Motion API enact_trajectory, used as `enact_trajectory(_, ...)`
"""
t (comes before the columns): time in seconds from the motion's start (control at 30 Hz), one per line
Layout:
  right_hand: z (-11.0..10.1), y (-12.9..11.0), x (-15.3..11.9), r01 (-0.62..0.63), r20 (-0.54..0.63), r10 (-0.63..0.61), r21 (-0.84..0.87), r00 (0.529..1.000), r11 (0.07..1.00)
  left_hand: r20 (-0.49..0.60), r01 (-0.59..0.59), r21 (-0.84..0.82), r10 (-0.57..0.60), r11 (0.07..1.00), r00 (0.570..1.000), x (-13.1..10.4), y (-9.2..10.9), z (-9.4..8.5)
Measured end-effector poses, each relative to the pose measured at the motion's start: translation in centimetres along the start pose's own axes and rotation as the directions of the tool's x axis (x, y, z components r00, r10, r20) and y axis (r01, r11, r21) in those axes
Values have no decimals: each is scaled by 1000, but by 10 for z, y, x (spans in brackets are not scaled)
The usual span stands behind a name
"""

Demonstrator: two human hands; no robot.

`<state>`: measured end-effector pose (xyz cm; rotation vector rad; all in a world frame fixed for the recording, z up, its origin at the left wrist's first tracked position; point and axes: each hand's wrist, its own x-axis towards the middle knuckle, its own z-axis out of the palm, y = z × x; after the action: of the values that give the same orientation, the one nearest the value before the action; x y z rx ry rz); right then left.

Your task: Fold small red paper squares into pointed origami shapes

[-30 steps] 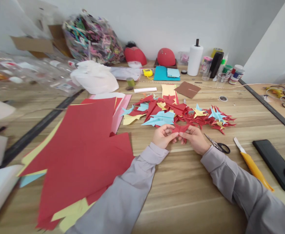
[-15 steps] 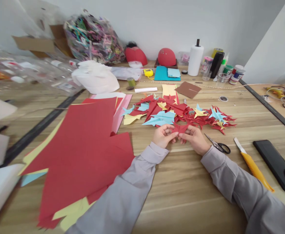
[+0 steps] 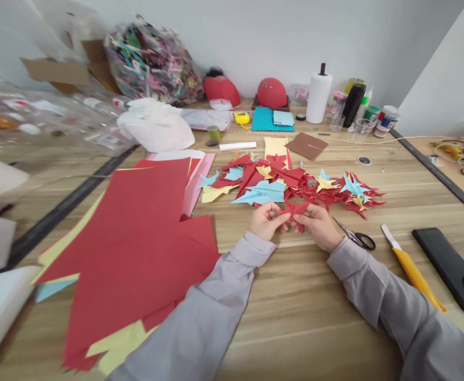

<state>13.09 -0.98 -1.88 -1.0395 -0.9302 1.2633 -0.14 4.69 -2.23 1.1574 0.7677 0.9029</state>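
A small folded red paper star (image 3: 294, 210) is held between both hands just above the wooden table. My left hand (image 3: 266, 221) pinches its left side with thumb and fingers. On the right side, my right hand (image 3: 318, 226) grips it the same way. Right behind the hands lies a pile of folded paper pieces, with red ones (image 3: 248, 180), a large light blue one (image 3: 261, 192) and a yellow star (image 3: 326, 183). Large red paper sheets (image 3: 136, 248) spread over the table to the left, with yellow and pink sheets under them.
Black-handled scissors (image 3: 355, 234), a yellow utility knife (image 3: 412, 270) and a black phone (image 3: 450, 270) lie to the right. At the back stand a white roll (image 3: 319, 98), jars, red domes (image 3: 271, 92) and a full plastic bag (image 3: 152, 63). Plastic bottles (image 3: 92, 121) lie at the left.
The red paper between my fingers has opened out a little, and more of its lower points show. My hands have barely moved.
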Motion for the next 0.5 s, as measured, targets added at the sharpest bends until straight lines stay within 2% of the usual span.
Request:
enact_trajectory(0.3,0,1,0,37,16,-37,-35,999,999,-20,-21,21,22,1000,1000,-1,1,1)
enact_trajectory(0.5,1,0,-1,31,12,-30,-31,999,999,9,-4,8,4,1000,1000,-1,3,0)
